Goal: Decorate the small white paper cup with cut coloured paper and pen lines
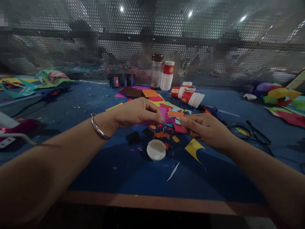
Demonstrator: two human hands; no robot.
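Left hand (140,111) pinches purple paper (170,120). Right hand (206,128): fingers pressed together beside it, can't tell on what. White disc (156,149) nearby.

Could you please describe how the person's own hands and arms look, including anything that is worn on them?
Both the left hand and the right hand are without gloves. The visible forearms have no sleeves. A narrow, shiny, silver-coloured bangle goes around the left wrist; no bracelet shows on the right wrist.
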